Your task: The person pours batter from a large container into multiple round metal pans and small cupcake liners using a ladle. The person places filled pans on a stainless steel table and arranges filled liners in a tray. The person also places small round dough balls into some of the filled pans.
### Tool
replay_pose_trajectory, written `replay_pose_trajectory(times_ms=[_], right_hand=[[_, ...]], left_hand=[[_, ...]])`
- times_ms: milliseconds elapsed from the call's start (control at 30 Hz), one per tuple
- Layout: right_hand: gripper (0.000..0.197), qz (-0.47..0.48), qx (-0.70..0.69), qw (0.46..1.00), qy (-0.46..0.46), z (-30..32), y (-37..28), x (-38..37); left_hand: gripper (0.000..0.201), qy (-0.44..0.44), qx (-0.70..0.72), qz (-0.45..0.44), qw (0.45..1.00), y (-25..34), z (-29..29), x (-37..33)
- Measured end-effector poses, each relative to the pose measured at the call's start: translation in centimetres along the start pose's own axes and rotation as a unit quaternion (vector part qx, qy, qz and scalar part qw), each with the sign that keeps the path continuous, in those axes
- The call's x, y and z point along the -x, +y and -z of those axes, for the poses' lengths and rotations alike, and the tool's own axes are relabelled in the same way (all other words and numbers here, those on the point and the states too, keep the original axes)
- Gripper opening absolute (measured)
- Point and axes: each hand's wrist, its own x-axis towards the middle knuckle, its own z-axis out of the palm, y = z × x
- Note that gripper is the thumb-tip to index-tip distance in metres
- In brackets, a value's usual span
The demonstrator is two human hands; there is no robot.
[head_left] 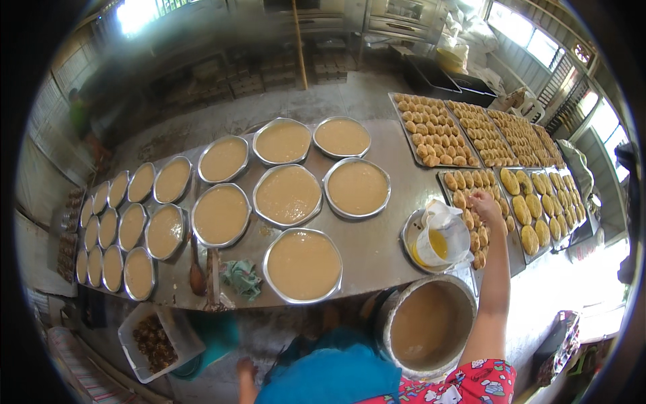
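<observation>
Metal table (407, 165) under filled pans (288, 195), right hand (486, 205) by rolls (482, 178) (grip: open or closed, impossible to tell)

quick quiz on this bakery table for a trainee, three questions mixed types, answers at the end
1. Which hand is at the golden buns beside the plastic pitcher?
2. True or false: the green cloth lies to the right of the wooden spoon.
3. The liquid in the pitcher is: a) red, b) yellow, c) black.

Key: 1. The right hand. 2. True. 3. b.
</observation>
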Motion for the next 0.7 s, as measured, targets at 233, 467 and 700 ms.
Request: replay_pose_trajectory(times_ms=[233, 467, 700], right_hand=[[0.032, 0.048, 0.199, 0.969, -0.137, -2.5, 6.8, 4.0], [0.032, 0.125, 0.179, 0.975, -0.051, -4.5, 8.4, 4.4], [0.025, 0.149, 0.073, 0.981, -0.103, -4.2, 9.5, 4.9]], left_hand=[[0.034, -0.014, 0.072, -0.011, 0.997, -3.9, 1.9, 0.2], [0.028, -0.008, -0.602, -0.380, 0.702, -12.4, 2.9, -5.2], [0.030, -0.018, -0.560, -0.421, 0.713, -12.1, 1.2, -8.4]])
